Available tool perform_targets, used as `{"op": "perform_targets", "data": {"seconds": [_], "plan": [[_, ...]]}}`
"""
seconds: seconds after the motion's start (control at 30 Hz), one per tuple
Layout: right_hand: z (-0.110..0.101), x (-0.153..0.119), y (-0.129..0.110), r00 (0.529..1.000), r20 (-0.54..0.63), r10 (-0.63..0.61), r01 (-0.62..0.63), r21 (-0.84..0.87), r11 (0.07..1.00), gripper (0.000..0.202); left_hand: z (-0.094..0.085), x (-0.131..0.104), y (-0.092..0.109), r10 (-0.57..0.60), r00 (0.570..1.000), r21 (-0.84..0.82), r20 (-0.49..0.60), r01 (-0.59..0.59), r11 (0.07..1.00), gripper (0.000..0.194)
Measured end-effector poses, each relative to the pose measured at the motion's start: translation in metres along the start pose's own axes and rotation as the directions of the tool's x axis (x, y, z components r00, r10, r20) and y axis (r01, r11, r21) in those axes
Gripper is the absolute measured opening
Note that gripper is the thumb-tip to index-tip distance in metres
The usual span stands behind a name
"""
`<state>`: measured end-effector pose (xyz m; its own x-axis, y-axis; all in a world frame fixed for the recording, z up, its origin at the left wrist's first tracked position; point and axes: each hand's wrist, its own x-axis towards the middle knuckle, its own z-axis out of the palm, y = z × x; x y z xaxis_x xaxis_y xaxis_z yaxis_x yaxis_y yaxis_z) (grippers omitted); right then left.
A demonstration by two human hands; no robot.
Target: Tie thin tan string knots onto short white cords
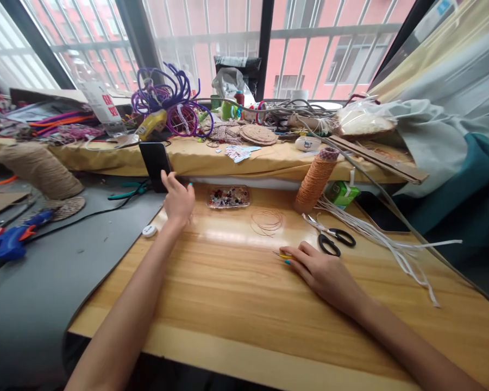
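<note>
My left hand [178, 201] is raised in front of a dark phone [155, 158] propped upright against the ledge. Its fingers are apart and hold nothing; a fingertip overlaps the screen, but I cannot tell whether it touches. Low over the wooden table, my right hand [320, 267] has its fingers closed on a small yellow tool with a thin metal point [284, 255], mostly covered by the fingers. Just beyond that hand lie black-handled scissors [330, 239]. A loose coil of thin brown cord [267, 221] and a clear box of mixed beads [228, 197] rest farther back.
An orange thread spool [315, 179] stands at the back right, with a green carton [342, 194] and white cords [387, 236] beside it. A white cap [149, 231] sits at the left edge. A blue glue gun [18, 236] and twine cone [41, 168] are farther left.
</note>
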<state>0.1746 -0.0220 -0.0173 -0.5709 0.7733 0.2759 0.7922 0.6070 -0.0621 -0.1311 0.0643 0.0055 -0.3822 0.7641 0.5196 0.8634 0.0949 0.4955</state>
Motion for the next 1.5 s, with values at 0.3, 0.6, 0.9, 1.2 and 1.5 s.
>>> {"op": "perform_targets", "data": {"seconds": [0.3,0.6,0.9,1.2,1.5], "plan": [[0.003,0.002,0.000,0.999,0.027,0.027,-0.026,-0.022,0.999,0.029,0.020,0.043,-0.064,-0.060,0.998,0.091,-0.007,0.061,0.994,0.044],[0.003,0.000,0.003,0.995,-0.071,0.066,-0.061,0.083,0.995,0.028,0.013,0.040,-0.044,0.094,0.970,-0.070,-0.224,-0.113,0.991,0.033],[-0.018,0.005,0.024,0.726,-0.453,0.516,-0.368,0.378,0.850,0.022,0.031,-0.070,0.083,0.436,0.865,-0.250,0.249,-0.378,0.891,0.018],[-0.020,0.006,0.045,0.657,-0.544,0.523,-0.308,0.440,0.844,0.022,0.061,-0.118,0.132,0.698,0.628,-0.216,0.344,-0.671,0.710,0.024],[-0.024,0.003,0.046,0.586,-0.613,0.529,-0.267,0.470,0.841,0.019,0.064,-0.098,0.168,0.765,0.588,-0.269,0.264,-0.717,0.643,0.016]]}}
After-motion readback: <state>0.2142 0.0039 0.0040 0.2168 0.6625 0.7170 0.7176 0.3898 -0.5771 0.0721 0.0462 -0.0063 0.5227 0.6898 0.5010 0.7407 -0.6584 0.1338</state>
